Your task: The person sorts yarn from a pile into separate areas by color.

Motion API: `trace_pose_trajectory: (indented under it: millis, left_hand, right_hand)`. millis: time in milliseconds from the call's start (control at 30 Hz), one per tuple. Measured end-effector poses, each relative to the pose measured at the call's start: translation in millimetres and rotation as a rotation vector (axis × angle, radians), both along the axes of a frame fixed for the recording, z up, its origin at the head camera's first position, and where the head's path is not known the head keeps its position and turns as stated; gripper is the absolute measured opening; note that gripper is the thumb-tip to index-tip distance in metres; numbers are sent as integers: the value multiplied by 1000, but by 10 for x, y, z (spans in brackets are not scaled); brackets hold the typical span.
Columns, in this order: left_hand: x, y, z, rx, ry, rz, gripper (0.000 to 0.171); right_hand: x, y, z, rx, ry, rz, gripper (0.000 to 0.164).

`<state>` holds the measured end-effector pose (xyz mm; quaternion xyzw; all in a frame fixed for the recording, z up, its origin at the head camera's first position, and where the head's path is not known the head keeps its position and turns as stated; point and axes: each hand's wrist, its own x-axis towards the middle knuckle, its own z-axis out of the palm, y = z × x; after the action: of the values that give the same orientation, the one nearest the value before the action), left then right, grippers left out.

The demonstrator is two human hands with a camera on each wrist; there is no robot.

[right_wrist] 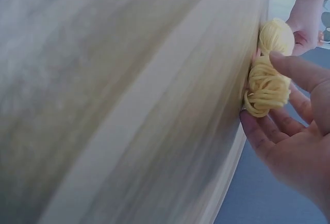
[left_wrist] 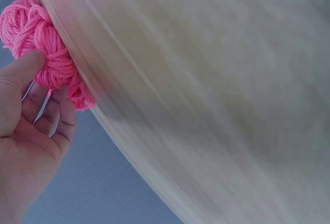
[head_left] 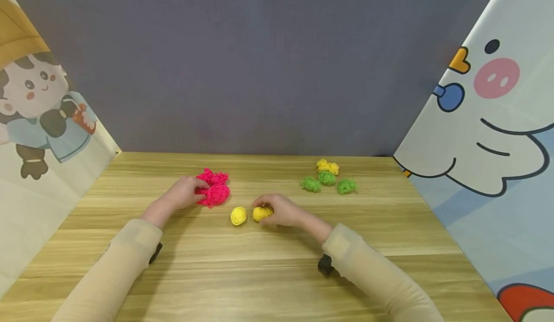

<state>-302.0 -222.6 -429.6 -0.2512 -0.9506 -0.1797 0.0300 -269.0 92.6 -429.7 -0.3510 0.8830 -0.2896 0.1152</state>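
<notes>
My left hand [head_left: 182, 193] holds a ball of bright pink yarn [head_left: 217, 194] on the left part of the table, thumb on one side and fingers behind it in the left wrist view. Another bundle of pink yarn [head_left: 212, 176] lies against its far side. Near the middle, my right hand [head_left: 283, 211] grips a yellow yarn ball [right_wrist: 267, 90] between thumb and fingers, low at the tabletop. A second, rounder yellow yarn ball [head_left: 238, 216] sits just left of it, untouched by either hand.
Toward the back right of the wooden table [head_left: 242, 274] are several green yarn balls, one [head_left: 326, 177] touching yellow yarn [head_left: 327, 167] behind it. A grey panel [head_left: 259, 72] rises at the back edge, with cartoon-printed panels at both sides.
</notes>
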Motion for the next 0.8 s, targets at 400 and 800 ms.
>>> trace_pose_trajectory:
  millis: [400,800]
  left_hand:
    - [-13,2,-2,5,12,-14,21]
    - [-18,-7,-3,-7,-12,-9,22]
  right_hand:
    - [-9,-106,-6,15,35,-13,37]
    - [-21,-50,35,-24,-15,-11,40]
